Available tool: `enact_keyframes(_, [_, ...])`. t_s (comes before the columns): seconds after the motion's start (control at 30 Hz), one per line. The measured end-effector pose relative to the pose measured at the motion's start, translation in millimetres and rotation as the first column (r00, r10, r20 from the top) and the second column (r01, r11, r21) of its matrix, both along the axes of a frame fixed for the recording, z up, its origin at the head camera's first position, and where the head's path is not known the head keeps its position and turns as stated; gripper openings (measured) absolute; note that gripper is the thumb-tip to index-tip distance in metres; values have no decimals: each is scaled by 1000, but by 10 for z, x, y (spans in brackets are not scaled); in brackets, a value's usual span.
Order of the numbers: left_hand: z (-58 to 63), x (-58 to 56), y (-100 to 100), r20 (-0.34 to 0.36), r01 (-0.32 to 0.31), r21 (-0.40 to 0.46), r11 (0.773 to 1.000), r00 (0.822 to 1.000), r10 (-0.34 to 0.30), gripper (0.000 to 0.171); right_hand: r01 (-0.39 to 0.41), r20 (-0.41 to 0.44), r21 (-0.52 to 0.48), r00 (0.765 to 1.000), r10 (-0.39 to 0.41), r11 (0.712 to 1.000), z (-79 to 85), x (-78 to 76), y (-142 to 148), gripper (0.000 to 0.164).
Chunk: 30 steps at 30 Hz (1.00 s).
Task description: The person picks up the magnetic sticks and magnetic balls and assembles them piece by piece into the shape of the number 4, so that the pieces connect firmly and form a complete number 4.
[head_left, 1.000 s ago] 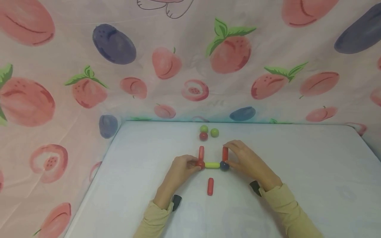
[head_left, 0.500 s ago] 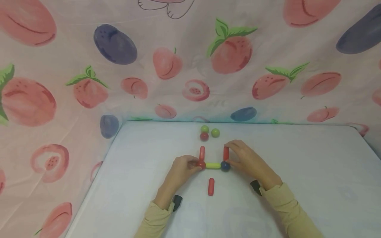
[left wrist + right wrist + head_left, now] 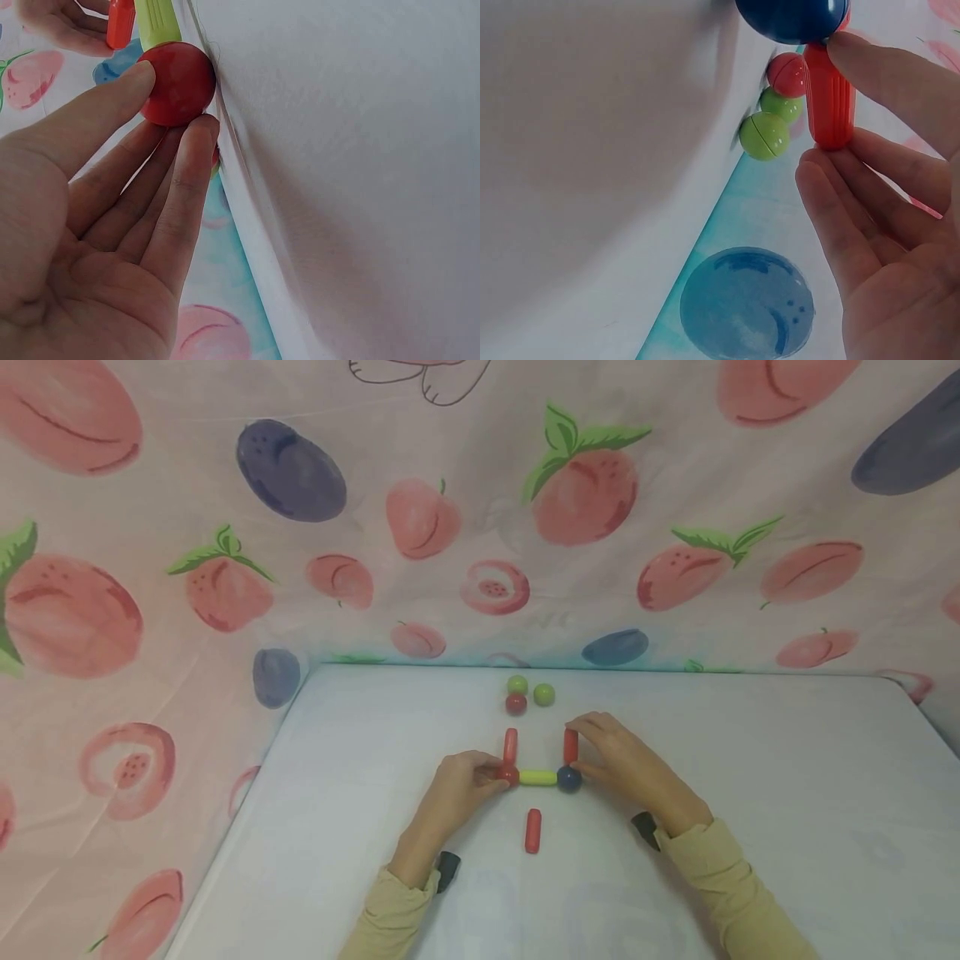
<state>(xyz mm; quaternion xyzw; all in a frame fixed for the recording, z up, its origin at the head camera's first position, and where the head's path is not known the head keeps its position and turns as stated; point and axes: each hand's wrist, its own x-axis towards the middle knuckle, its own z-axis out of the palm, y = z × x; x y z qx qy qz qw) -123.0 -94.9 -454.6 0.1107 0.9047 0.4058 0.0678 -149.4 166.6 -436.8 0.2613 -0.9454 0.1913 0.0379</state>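
In the head view a U-shaped piece of toy balls and rods lies on the white table. My left hand pinches its red ball between thumb and fingertips. From that ball runs a yellow-green rod to a dark blue ball, and a red rod points away toward the back. My right hand holds a second red rod at the blue ball, fingertips at the rod's far end and thumb where rod and ball meet.
A loose red rod lies nearer the person, between the forearms. Behind the piece sit two green balls and another red ball. A fruit-print cloth hangs behind the table's back edge and along its left side.
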Motion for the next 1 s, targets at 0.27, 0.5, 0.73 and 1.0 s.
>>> enact_keyframes(0.27, [-4, -3, 0, -4, 4, 4, 1000, 1000, -4, 31, 2, 24, -1, 1000, -2, 1000, -15, -2, -4, 55])
enact_keyframes(0.5, [-11, -1, -3, -7, 0, 1, 1000, 1000, 0, 31, 5, 36, 4, 999, -5, 1000, -29, -3, -8, 54])
enact_keyframes(0.73, [-15, -3, -3, -8, -1, -8, 1000, 1000, 1, 31, 13, 41, -2, 999, -13, 1000, -43, -2, -24, 53])
enact_keyframes(1.0, [-25, -1, 0, -10, -10, -14, 1000, 1000, 10, 31, -3, 28, -10, 1000, 3, 1000, -68, -10, -21, 52])
